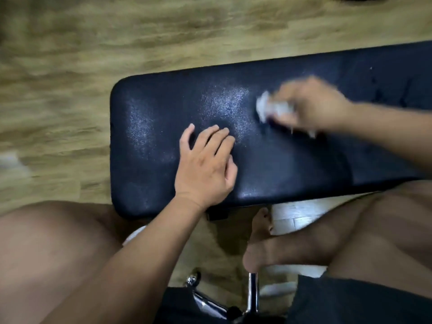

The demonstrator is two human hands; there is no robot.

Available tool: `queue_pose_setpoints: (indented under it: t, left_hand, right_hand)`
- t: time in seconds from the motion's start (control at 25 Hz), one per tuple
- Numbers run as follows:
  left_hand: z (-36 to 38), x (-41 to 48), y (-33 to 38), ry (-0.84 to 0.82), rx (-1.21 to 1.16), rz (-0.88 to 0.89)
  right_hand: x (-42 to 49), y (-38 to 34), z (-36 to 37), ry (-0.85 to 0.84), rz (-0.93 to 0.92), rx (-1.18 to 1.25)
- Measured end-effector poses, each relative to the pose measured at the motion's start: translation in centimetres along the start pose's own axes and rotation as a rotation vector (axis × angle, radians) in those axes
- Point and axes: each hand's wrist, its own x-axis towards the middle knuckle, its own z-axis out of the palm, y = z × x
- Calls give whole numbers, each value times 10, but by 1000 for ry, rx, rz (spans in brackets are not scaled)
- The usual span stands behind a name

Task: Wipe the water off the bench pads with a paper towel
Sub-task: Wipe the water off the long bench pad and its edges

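Wood-grain flooring (pixel 93 66) is seen behind and around everything else, blurred in places. Across it, a black padded bench pad (pixel 163 108) is laid out, its rounded end toward the left of the view and its length running off the right edge; a sheen, possibly wetness, is caught on its pebbled surface near the middle. Bare knees are seen at the lower left and lower right, and a bare foot (pixel 259 244) is tucked beneath the pad's near edge. Chrome chair legs (pixel 252 293) are visible at the bottom, between the knees. A pale blurred object (pixel 11 160) is seen on the floor at the far left; what it is cannot be told.

The left hand (pixel 205 164) is laid flat on the pad near its middle, fingers straight and slightly spread, nothing held. The right hand (pixel 311 106), smeared by motion blur, is placed on the pad further right, well apart from the left hand. A crumpled white paper towel (pixel 268 107) is gripped in its curled fingers and pressed against the pad's surface, just right of the glossy patch. No containers are shown.
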Motion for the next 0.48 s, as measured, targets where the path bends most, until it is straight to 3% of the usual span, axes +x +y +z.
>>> queue_pose_setpoints:
  t: [0.08, 0.12, 0.2, 0.28, 0.36, 0.4, 0.48]
  left_hand:
    - [-2, 0, 2, -13, 13, -8]
    - [-3, 0, 3, -12, 14, -8]
    - [0, -1, 2, -3, 10, -8]
    - [4, -2, -1, 9, 14, -5]
    - [5, -1, -3, 12, 18, 0]
    - [4, 0, -3, 12, 15, 0]
    - [1, -1, 0, 5, 10, -5]
  right_hand:
    - [50, 31, -2, 23, 483, 106]
    - [53, 40, 5, 56, 584, 86]
    - [10, -7, 16, 93, 386, 113]
    - [-56, -58, 14, -154, -18, 212]
    - [-70, -35, 13, -166, -302, 136]
    - [-45, -15, 6, -92, -241, 46]
    - [17, 25, -3, -1, 309, 92]
